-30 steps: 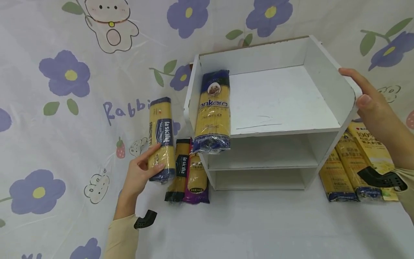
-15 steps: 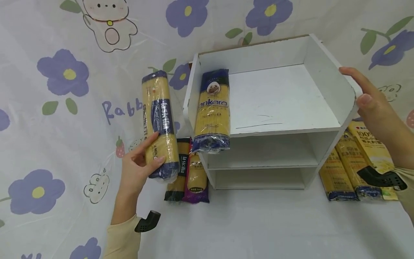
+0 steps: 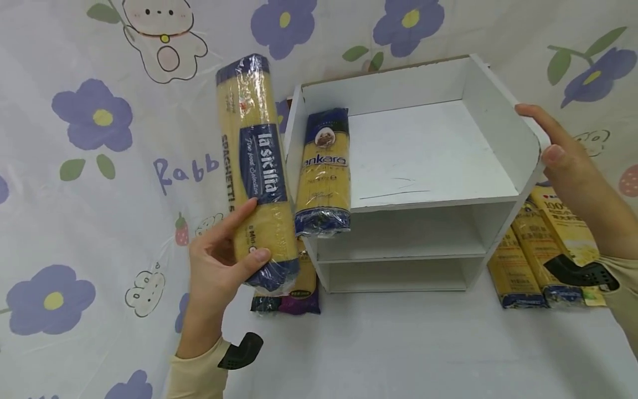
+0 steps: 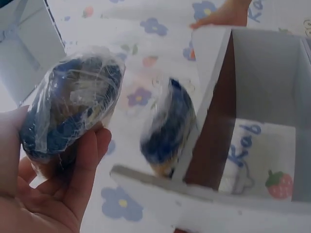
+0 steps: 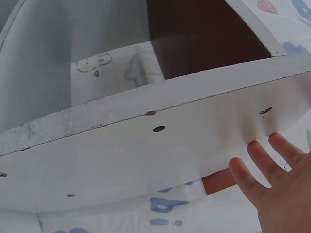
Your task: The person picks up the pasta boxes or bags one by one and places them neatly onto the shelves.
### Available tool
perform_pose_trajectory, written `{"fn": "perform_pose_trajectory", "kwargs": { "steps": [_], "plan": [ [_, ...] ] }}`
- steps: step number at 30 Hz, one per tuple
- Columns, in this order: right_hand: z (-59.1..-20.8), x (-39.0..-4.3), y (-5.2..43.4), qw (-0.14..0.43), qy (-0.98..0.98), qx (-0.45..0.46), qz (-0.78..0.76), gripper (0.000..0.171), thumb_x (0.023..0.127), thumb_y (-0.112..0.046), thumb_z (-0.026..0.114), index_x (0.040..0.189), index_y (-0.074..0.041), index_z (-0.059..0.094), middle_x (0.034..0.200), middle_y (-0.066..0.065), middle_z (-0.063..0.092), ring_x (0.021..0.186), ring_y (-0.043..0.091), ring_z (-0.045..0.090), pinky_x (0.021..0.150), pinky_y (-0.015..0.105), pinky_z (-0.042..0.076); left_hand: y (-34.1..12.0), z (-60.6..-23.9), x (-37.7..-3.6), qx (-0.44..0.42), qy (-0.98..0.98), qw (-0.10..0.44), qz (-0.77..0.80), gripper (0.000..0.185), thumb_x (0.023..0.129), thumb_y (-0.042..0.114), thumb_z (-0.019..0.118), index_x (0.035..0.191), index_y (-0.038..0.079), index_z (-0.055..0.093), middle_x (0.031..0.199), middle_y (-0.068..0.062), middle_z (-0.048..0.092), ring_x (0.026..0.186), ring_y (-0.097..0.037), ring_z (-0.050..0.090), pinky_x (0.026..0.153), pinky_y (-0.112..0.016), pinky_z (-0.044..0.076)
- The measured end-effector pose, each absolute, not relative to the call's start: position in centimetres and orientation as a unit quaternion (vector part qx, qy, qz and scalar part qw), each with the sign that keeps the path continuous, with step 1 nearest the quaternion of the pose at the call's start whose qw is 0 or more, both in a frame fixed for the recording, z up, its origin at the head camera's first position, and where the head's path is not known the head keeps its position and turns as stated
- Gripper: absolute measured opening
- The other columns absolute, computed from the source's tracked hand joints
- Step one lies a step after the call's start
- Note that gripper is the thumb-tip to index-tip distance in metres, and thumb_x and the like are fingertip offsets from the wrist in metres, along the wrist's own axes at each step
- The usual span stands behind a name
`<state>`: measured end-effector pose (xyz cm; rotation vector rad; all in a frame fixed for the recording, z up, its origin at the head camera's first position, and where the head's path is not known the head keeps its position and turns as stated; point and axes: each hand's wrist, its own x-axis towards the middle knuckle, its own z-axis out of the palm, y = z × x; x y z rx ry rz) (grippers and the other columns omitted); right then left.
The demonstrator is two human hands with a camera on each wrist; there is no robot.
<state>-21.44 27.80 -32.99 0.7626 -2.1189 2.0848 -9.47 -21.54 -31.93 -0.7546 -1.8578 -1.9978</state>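
Head view: gripping the la sicilia spaghetti packet [image 3: 256, 172] near its lower end with the left hand [image 3: 219, 266], thumb across the front, fingers curling behind. Lifting clear of the cloth, long axis running from about 6 o'clock at the hand toward 12, leaning slightly to 11. Sitting just beside the white shelf unit [image 3: 498, 133], whose open top tier lies toward 2 o'clock from the hand. Already resting on that tier's left side: the ankara packet [image 3: 323, 169], lengthwise front to back, near end overhanging the front edge. Bracing the unit's right wall with the right hand [image 3: 565, 160], fingers straight and flat against the panel, holding nothing. Lying on the cloth under the held packet: more packets [image 3: 286, 291]; at 4 o'clock of the unit, yellow packets [image 3: 543, 249]. Left hand plainly nearer the free space on the tier.

Left wrist view: looking end-on at the spaghetti packet [image 4: 70, 109], fingers [image 4: 90, 160] wrapping underneath. Showing at 3 o'clock the dark end of the ankara packet [image 4: 167, 128] against the unit's left wall [image 4: 209, 68].

Right wrist view: pressing straight fingertips [image 5: 252, 170] onto the white side panel [image 5: 146, 155], palm open, nothing pinched.
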Motion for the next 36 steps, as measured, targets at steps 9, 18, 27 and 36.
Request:
{"fn": "perform_pose_trajectory", "kwargs": {
  "steps": [9,18,27,36],
  "plan": [
    [-32.2,-20.6,27.1,0.033,-0.714,0.234,0.659,0.092,0.08,-0.052,0.078,0.154,-0.023,0.033,0.16,0.006,0.028,0.141,0.021,0.032,0.128,0.045,0.004,-17.5,-31.2,-8.9,-0.274,-0.668,0.128,-0.68,0.066,0.081,0.018,0.083,0.138,0.0,0.055,0.132,-0.002,0.066,0.106,-0.018,0.072,0.084,-0.034,0.061],
    [-32.3,-20.6,27.1,0.039,-0.716,0.236,0.655,0.091,0.081,-0.053,0.076,0.155,-0.024,0.033,0.159,0.007,0.029,0.141,0.025,0.032,0.128,0.046,0.007,-13.7,-31.6,-8.6,-0.293,-0.683,0.105,-0.661,0.066,0.083,0.025,0.081,0.137,-0.003,0.055,0.13,-0.026,0.062,0.103,-0.015,0.071,0.085,-0.034,0.061],
    [-32.3,-20.5,27.1,0.044,-0.72,0.236,0.651,0.091,0.081,-0.053,0.076,0.155,-0.023,0.032,0.159,0.008,0.03,0.138,0.022,0.036,0.128,0.043,0.013,-10.3,-33.2,-8.6,-0.294,-0.675,0.054,-0.674,0.06,0.085,0.014,0.079,0.14,0.004,0.055,0.139,-0.018,0.06,0.106,-0.017,0.069,0.088,-0.034,0.06],
    [-32.4,-20.7,27.3,0.047,-0.719,0.24,0.65,0.09,0.081,-0.052,0.076,0.155,-0.023,0.033,0.161,0.005,0.028,0.144,0.026,0.031,0.128,0.047,0.009,-7.8,-35.4,-8.7,-0.273,-0.678,0.034,-0.682,0.06,0.087,0.011,0.076,0.143,0.012,0.053,0.137,-0.017,0.061,0.104,-0.016,0.069,0.086,-0.034,0.06]
  ]
}}
